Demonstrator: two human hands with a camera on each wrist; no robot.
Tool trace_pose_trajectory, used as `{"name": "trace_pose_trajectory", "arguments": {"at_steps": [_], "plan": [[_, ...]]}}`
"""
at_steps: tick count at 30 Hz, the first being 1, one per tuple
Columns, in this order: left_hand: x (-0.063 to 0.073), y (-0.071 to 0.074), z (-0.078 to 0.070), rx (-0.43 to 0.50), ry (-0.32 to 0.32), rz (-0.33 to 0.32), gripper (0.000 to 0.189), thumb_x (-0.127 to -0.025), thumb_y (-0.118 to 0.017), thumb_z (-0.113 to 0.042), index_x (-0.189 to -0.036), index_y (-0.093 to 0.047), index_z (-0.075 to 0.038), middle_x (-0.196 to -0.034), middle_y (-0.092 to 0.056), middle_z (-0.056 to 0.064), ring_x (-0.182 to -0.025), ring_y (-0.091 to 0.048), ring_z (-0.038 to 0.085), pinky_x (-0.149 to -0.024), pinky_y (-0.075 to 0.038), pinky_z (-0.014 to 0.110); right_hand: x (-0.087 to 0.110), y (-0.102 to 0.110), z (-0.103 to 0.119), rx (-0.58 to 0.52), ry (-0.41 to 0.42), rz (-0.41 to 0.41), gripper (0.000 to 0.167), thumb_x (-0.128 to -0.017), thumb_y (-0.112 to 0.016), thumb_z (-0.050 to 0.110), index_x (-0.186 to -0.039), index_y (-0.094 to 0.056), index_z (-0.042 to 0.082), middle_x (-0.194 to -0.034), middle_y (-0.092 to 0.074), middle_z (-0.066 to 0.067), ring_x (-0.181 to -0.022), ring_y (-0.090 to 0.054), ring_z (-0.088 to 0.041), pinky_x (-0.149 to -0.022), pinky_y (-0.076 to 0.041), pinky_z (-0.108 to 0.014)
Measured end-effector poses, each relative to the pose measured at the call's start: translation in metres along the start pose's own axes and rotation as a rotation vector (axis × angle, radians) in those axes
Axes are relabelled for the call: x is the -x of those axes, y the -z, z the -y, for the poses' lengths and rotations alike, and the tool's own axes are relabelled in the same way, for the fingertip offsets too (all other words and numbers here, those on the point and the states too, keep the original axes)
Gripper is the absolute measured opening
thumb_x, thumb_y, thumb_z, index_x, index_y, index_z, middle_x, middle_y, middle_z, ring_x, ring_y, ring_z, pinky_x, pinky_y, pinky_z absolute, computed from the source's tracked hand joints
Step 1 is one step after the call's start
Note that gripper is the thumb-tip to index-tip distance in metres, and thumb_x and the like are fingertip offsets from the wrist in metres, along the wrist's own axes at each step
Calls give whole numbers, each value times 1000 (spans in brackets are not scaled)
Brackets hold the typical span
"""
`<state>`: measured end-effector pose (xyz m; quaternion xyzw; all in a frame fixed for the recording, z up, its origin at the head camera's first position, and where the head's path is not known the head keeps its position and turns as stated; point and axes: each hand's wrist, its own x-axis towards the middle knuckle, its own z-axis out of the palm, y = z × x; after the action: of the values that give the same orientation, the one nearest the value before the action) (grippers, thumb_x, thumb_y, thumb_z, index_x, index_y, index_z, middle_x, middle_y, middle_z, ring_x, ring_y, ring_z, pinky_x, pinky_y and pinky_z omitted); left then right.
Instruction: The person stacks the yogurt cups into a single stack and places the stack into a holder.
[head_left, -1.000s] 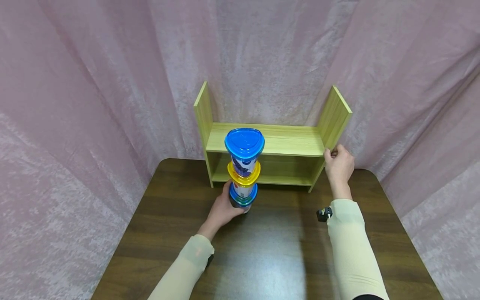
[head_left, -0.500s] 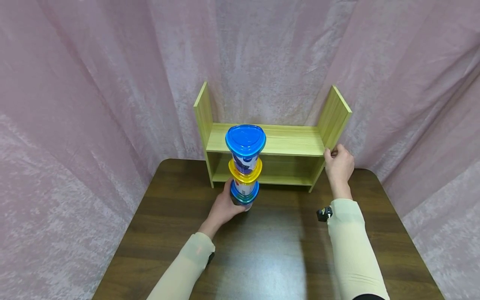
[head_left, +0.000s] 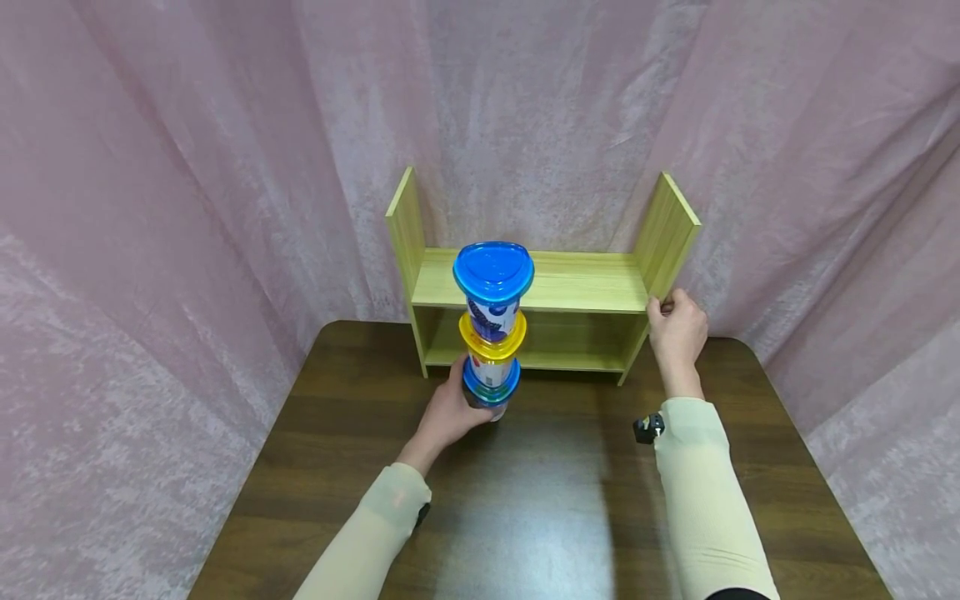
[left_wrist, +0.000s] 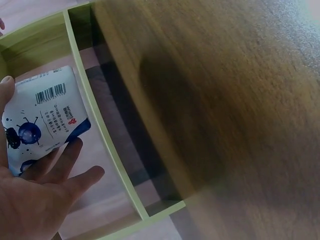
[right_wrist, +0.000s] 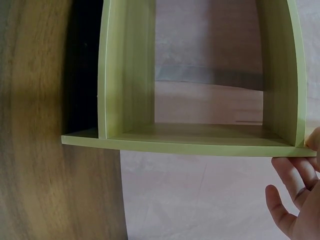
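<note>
A stack of three small plastic tubs stands upright in my left hand [head_left: 448, 412], in front of the shelf. The top tub [head_left: 492, 321] has a blue lid and berry pictures, the middle one [head_left: 491, 371] a yellow lid. My left fingers and thumb curl round the bottom tub [left_wrist: 47, 115], whose white label carries a barcode and blueberries; its blue-green lid [head_left: 491, 387] shows in the head view. My right hand [head_left: 678, 337] pinches the front edge of the right side panel of the light wooden shelf [head_left: 570, 311], at the upper board's height.
The shelf stands at the back of a dark wooden table [head_left: 525, 500], with two boards and tall side panels. A pink velvet curtain [head_left: 547, 125] hangs behind it. Small black cameras [head_left: 648, 428] sit at the wrists.
My left hand has brought the tub stack slightly up and to the right in the head view. The right hand stays in place on the shelf.
</note>
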<state>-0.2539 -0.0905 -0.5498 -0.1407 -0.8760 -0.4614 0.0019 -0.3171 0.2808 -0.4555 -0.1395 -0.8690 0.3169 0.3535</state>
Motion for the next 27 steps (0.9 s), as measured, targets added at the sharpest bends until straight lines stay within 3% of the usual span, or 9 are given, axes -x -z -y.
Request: {"name": "trace_pose_trajectory", "arguments": {"at_steps": [27], "plan": [[-13,13,-13,-37,-11,-12,109,-75,-91,-40,-157,-22,-22,-143,-55,8,-124,-58,27,-105,-46,52,2,-11,5,-26,33,-6,23,-92,-67,17,-79,-59,1,-81,-70,-20,-76,-64,-44,-69,-47,-56]]}}
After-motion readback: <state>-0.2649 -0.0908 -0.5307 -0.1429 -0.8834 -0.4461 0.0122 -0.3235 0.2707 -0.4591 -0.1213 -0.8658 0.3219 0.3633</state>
